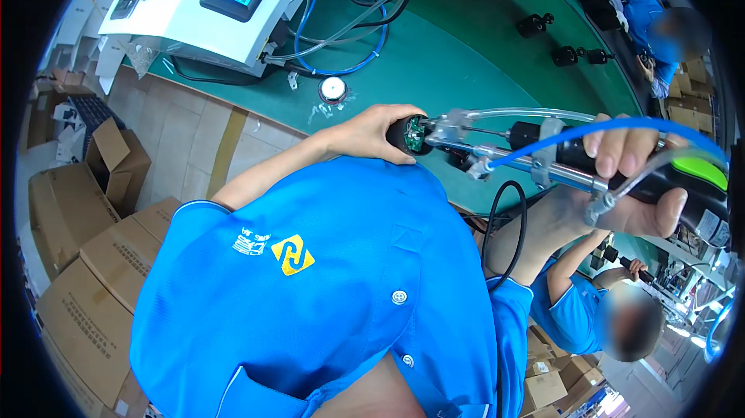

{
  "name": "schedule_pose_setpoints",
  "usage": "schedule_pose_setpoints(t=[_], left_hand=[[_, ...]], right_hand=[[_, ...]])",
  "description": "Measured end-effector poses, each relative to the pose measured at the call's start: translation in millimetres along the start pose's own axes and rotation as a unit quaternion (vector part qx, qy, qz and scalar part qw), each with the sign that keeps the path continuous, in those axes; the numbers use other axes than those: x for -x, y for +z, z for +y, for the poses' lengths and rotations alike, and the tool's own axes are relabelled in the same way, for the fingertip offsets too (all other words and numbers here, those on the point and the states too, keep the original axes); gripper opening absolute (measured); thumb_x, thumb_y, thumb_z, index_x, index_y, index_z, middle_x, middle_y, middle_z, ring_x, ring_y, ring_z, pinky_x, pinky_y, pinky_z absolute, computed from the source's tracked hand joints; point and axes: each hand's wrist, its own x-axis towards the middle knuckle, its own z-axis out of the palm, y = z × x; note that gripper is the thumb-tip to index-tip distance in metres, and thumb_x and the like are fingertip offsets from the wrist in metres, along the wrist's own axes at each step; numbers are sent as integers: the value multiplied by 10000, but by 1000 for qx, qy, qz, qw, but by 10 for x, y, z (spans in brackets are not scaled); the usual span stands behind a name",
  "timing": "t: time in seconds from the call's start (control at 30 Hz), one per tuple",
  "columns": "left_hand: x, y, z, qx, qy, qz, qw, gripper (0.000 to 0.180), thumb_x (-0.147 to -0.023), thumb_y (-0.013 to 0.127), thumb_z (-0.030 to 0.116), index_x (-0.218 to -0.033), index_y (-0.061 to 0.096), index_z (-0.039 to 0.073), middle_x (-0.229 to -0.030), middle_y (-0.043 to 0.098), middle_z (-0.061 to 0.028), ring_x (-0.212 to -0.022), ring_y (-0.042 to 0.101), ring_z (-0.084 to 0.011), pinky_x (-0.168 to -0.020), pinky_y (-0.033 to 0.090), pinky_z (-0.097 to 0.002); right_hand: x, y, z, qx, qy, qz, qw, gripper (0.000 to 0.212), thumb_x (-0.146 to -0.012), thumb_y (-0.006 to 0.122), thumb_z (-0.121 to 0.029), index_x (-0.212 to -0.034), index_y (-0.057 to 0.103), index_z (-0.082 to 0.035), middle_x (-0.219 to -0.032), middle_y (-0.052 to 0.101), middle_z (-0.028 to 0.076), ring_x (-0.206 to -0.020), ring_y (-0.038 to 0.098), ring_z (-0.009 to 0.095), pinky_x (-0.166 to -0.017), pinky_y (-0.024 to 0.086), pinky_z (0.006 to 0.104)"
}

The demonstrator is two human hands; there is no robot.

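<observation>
My left hand [371, 132] is closed around a small black housing [398, 137], its open side facing right. Inside the housing shows a green circuit board [415, 132]. My right hand [638, 166] grips a black and green power screwdriver [687, 185], wrapped around its body. A metal cylinder [555, 171] and clear and blue air tubes are fixed along the tool. Its tip end [446, 135] is right at the open side of the housing; whether the bit touches a screw is too small to tell.
A white machine [186, 10] with a lit display stands on the green bench [458, 45], tubes running from it. Near it lies a round white-topped piece [334, 90]. Black parts [531, 26] line the far side. Cardboard boxes [93, 325] stand left; two people work at right.
</observation>
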Motion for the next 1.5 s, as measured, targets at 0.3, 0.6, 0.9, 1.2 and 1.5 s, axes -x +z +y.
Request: schedule_pose_setpoints(t=[0.3, 0.6, 0.9, 1.2, 1.5], left_hand=[[0, 22, 112, -4, 20, -15, 1000, 644, -599, 731, 112, -1164, 446, -4, -1035, 523, -96, -936, 507, -152, -808, 414, -268], [-21, 26, 126, -63, 39, -20, 997, 665, -597, 731, 151, -1171, 437, -14, -1059, 524, -127, -940, 519, -186, -798, 421, -287], [-10, 30, 111, -58, 18, -22, 998, 649, -591, 730, 150, -1154, 449, -9, -1017, 542, -126, -929, 524, -181, -781, 425, -280], [71, -97, -151, 17, -1, 64, 998, 591, -622, 717, 46, -1144, 443, 4, -1051, 510, -77, -974, 492, -132, -858, 408, -264], [91, -63, 11, 73, 9, 44, 996, 603, -614, 726, 57, -1146, 447, 9, -1068, 498, -72, -998, 477, -133, -881, 385, -263]], right_hand=[[61, -4, 263, -26, 2, 37, 999, 454, -814, 444, -387, -1115, 431, -48, -698, 504, 93, -530, 467, 185, -537, 401, 354], [95, 90, 337, -6, 4, 120, 993, 419, -792, 445, -395, -1039, 445, -57, -624, 468, 73, -480, 447, 167, -477, 382, 317], [158, 60, 472, -8, 7, 94, 996, 379, -779, 472, -333, -1024, 450, -46, -629, 477, 84, -477, 461, 180, -450, 390, 308], [8, -99, 53, 23, -21, 18, 999, 500, -814, 425, -397, -1155, 429, -31, -701, 505, 93, -527, 454, 183, -531, 397, 351], [87, 2, 275, 2, -14, 87, 996, 427, -800, 448, -383, -1062, 451, -46, -642, 484, 80, -488, 449, 172, -502, 396, 332]])
